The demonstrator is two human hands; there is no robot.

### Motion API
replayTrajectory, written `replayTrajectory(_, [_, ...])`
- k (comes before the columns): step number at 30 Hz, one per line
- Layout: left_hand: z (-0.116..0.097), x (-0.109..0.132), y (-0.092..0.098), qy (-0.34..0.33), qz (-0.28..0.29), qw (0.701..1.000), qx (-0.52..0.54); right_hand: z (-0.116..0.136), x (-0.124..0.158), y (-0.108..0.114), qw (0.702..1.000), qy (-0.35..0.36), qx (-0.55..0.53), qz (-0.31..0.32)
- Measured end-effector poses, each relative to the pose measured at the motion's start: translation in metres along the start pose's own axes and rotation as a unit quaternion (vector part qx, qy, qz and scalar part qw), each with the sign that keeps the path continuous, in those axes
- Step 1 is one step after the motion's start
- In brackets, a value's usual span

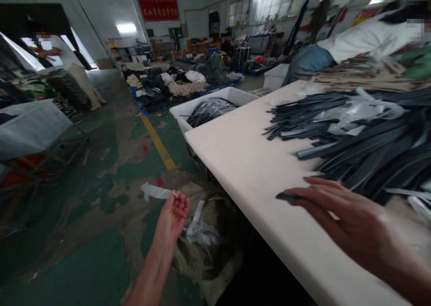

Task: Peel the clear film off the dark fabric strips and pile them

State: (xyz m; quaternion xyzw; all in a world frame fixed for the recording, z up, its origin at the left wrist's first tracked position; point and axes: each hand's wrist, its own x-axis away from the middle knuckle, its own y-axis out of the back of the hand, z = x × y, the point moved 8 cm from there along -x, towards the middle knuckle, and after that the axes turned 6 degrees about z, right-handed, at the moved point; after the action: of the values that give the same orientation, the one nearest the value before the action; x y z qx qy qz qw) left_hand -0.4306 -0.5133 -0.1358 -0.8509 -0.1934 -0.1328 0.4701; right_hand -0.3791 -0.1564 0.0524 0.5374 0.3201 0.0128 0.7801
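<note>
My left hand (175, 214) reaches out past the table's left edge, over a sack on the floor. Its fingers are pinched on a white strip of paper or film (155, 191). My right hand (336, 209) lies over the white table (242, 162) with its fingers stretched out. It holds a dark flat strip (286, 197) by the fingertips. Just beyond that hand spreads a big pile of dark grey strips (363, 139), mixed with pale film scraps.
A drab sack (208, 252) with white scraps stands under my left hand. A white bin (215, 106) of dark strips sits at the table's far end. A person in white (363, 38) bends over at the back right; another (50, 50) stands far left. Goods litter the green floor.
</note>
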Motion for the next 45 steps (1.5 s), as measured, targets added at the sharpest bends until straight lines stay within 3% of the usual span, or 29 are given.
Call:
replayTrajectory(3, [0.042,0.027,-0.019,0.052,0.030,0.997,0.041,0.054,-0.010,-0.026,0.996,0.038,-0.050,0.056])
replayTrajectory(5, [0.058,0.041,-0.031,0.080,0.047,0.994,0.056,0.069,-0.010,-0.041,0.994,0.024,-0.072,0.073])
replayTrajectory(12, [0.095,0.072,-0.040,0.174,0.006,0.982,0.078,0.083,-0.006,-0.069,0.990,-0.011,-0.089,0.106])
replayTrajectory(18, [0.118,0.085,-0.043,0.197,0.017,0.976,0.086,0.095,-0.014,-0.077,0.991,-0.014,-0.089,0.100])
replayTrajectory(27, [0.123,0.086,-0.047,0.208,0.046,0.971,0.105,0.091,-0.009,-0.089,0.985,-0.035,-0.071,0.153])
replayTrajectory(34, [0.147,0.098,-0.050,0.235,0.101,0.962,0.093,0.097,-0.011,-0.104,0.982,-0.026,-0.043,0.181])
replayTrajectory(38, [0.129,0.082,-0.041,0.197,0.041,0.976,0.087,0.074,-0.007,-0.087,0.975,-0.016,-0.026,0.219])
replayTrajectory(41, [0.115,0.077,-0.042,0.155,0.010,0.984,0.087,0.050,-0.007,-0.070,0.978,-0.044,0.009,0.204])
replayTrajectory(45, [0.134,0.095,-0.071,0.192,0.102,0.970,0.110,0.059,-0.017,-0.072,0.982,-0.016,0.006,0.189])
